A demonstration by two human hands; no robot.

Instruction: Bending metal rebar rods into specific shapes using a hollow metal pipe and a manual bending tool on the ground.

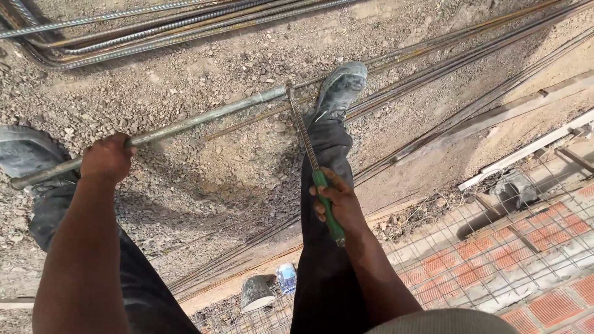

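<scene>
The left hand (108,158) is clamped around a long steel pipe (204,117) near its free end. The right hand (334,201) is closed on the green grip (328,207) of a rebar piece (303,133) that meets the pipe's far end beside the right boot (339,89). Judging from this, holding both grips firm and swinging the pipe steadily with 1 foot pinning the bars (433,62) would suit the work best.

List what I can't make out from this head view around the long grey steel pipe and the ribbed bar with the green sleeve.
- Junction of the long grey steel pipe and ribbed bar with green sleeve: too small to tell how they join.
- Pipe's grip: covered by the left hand.
- Sleeve's middle: covered by the right hand.
- Left boot: cut off by the frame edge.
- Small blue-white container: too small to identify.
</scene>
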